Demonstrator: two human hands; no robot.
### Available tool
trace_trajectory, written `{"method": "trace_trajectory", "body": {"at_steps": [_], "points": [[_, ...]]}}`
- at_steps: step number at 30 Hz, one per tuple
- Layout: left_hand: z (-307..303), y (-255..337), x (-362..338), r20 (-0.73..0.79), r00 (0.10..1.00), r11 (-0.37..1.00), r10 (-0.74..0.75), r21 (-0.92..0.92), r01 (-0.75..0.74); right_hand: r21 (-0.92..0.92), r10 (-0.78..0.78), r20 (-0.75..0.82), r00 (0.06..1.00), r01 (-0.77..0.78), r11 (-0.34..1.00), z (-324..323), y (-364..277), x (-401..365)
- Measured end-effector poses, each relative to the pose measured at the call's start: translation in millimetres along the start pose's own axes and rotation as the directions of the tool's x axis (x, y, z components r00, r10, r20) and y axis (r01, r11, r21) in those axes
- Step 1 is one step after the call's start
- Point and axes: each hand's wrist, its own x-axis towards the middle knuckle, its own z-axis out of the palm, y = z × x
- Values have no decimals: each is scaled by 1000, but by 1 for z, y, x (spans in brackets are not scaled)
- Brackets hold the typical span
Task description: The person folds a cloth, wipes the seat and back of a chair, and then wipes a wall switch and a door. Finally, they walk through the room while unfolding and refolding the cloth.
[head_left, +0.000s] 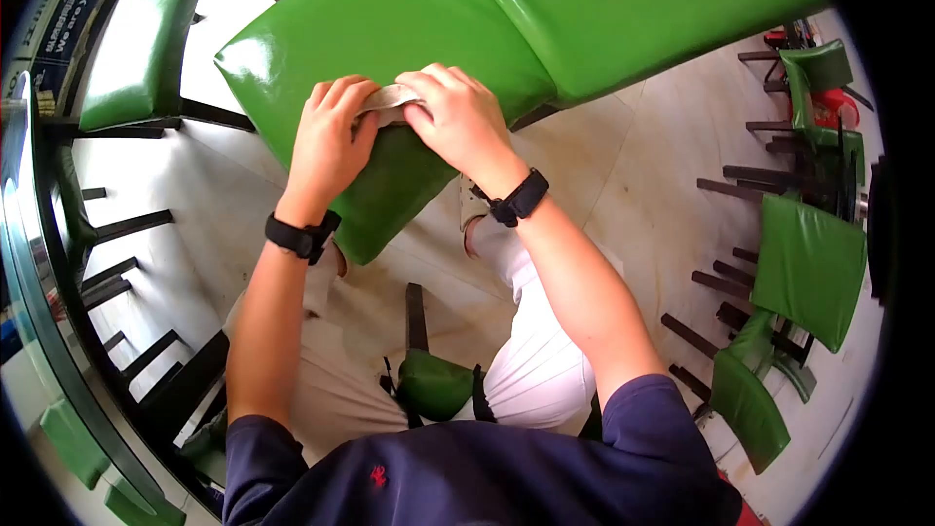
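A green padded chair (390, 24) stands in front of me, its seat and backrest filling the upper middle of the view. Over the seat, my left hand (336, 131) and my right hand (458, 112) both grip a pale, crumpled cloth (392, 97). The cloth is stretched between the curled fingers, and part of it is hidden by them. Both wrists wear black bands.
Another green chair (141, 39) is at the upper left, near a glass table edge (73, 370). Several green chairs (810, 263) line the right side. A red basket (833, 109) is far right. Below me is a green seat (433, 385).
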Motion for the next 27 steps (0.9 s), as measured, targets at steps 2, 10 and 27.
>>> {"method": "trace_trajectory", "body": {"at_steps": [2, 10, 27], "points": [[9, -7, 3, -60, 979, 929, 197, 331, -167, -31, -19, -31, 999, 18, 999, 5, 8, -1], [6, -22, -6, 11, 985, 840, 171, 520, -152, -170, -155, 41, 987, 160, 972, 7, 1, -12], [-28, -12, -11, 128, 990, 997, -52, -52, 59, 17, -93, -12, 996, 93, 996, 0, -16, -8]]}}
